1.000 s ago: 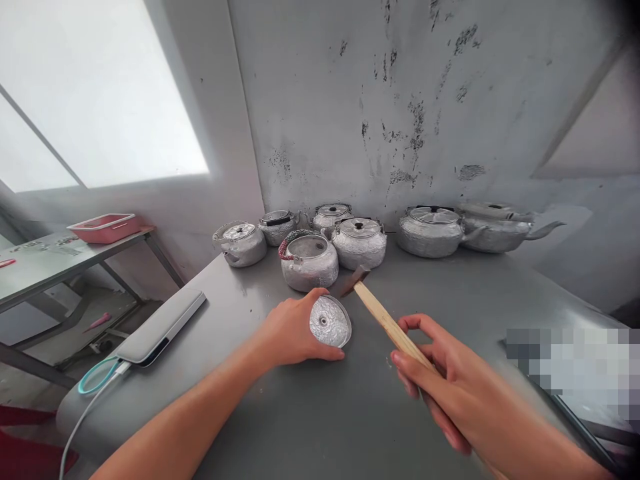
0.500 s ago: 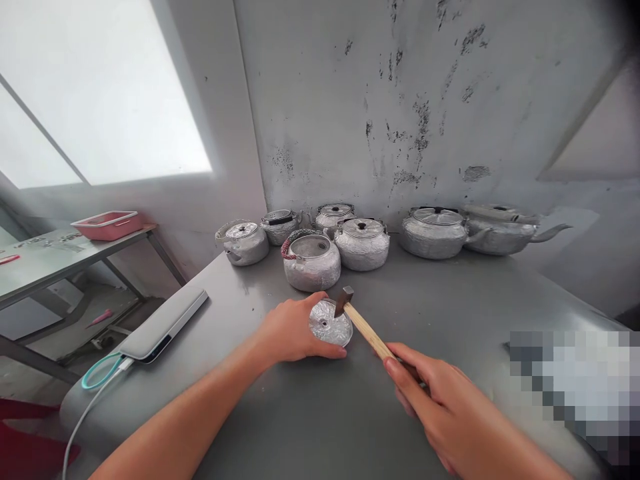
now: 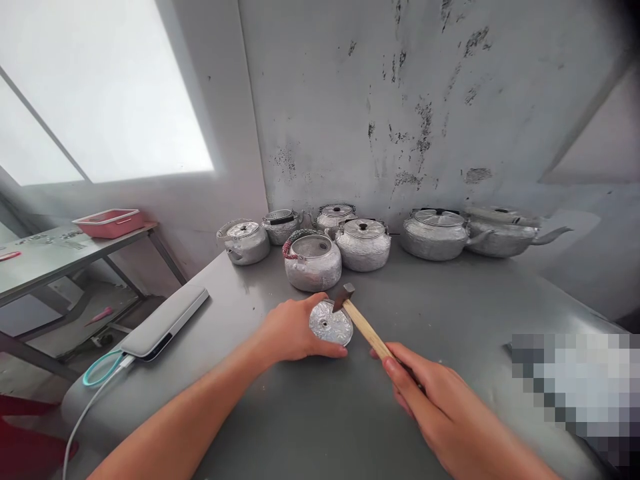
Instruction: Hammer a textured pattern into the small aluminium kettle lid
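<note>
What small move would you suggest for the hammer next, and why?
Probably a light tap on the lid at its far rim: the hammer head sits at that edge, the left hand pins the lid down, the right hand grips the handle.

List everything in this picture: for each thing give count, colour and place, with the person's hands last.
lidded kettles: six, silver, along the wall
open kettle: one, silver, red-wrapped handle, before that row
lid: one, silver, on the table before the open kettle
hammer: one, dark head, wooden handle, head at the lid's far edge
table: one, grey metal, under all these
flat device: one, grey, table's left edge
cable: one, teal, at the device's near end
tray: one, pink, on the side table
side table: one, grey, far left
left hand: one, holds the lid's left rim
right hand: one, grips the hammer handle
</note>
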`<move>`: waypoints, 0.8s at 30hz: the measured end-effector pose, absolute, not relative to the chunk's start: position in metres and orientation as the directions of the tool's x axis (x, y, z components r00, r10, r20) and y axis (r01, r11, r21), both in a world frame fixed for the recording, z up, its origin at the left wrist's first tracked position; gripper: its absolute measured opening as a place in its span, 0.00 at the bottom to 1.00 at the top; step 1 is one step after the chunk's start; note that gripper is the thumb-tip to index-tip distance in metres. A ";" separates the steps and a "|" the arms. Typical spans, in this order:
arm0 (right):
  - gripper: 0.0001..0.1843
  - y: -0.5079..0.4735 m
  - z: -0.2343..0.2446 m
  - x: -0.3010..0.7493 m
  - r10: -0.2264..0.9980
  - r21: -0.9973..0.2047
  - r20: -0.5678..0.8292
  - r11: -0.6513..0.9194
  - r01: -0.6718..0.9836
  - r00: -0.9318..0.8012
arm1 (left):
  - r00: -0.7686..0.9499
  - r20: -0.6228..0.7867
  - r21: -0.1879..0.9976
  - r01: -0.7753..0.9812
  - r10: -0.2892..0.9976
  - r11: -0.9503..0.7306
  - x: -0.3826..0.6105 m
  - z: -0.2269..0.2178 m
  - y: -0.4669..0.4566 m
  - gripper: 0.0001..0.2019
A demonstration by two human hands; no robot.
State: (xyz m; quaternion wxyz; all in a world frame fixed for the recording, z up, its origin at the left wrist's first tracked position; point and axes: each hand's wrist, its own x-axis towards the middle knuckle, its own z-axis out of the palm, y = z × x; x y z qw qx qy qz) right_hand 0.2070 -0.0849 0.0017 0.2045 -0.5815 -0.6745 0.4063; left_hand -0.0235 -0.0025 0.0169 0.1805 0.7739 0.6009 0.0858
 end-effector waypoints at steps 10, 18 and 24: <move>0.25 -0.081 -0.002 0.206 0.941 -0.776 -0.222 -0.013 0.631 -0.254 | 0.256 -0.093 0.391 0.898 0.962 -0.202 -0.021 0.019 -0.003 0.50; 0.25 -0.081 -0.001 0.209 0.945 -0.759 -0.214 -0.001 0.652 -0.247 | 0.268 -0.082 0.390 0.895 0.960 -0.216 -0.023 0.017 -0.003 0.51; 0.26 -0.081 -0.004 0.209 0.948 -0.752 -0.215 -0.007 0.659 -0.235 | 0.258 -0.097 0.395 0.897 0.961 -0.201 -0.022 0.019 -0.003 0.51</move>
